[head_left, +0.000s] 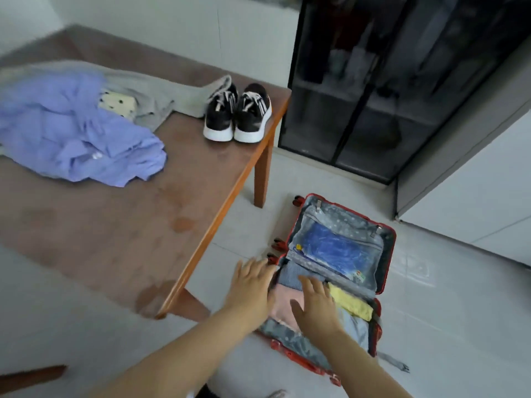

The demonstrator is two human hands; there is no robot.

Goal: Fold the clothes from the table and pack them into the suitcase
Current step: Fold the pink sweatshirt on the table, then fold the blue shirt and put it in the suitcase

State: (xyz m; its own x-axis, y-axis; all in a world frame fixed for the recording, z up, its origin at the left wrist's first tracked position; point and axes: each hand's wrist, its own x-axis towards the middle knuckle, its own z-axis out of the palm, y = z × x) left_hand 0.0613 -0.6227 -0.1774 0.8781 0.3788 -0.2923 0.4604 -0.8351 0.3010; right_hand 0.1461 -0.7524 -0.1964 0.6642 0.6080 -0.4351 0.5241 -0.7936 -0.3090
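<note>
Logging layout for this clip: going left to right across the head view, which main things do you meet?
In order: purple shirt → sneakers → suitcase. The grey garment is left out, since it runs from behind the shirt across to the sneakers.

A crumpled lavender shirt (pixel 77 130) lies in a heap at the left of the tabletop (pixel 120 239), partly over a grey garment (pixel 152 87) spread flat toward the far side. A small cream piece with dark dots (pixel 117 101) sits between them. The red suitcase (pixel 388 254) lies open on the floor (pixel 445 311) to the right of the tabletop. Its near half holds folded pink (pixel 284 307), yellow (pixel 350 304), grey-blue (pixel 290 275) and pale blue (pixel 356 326) pieces side by side. In its far half a blue item (pixel 333 251) shows through a mesh divider.
</note>
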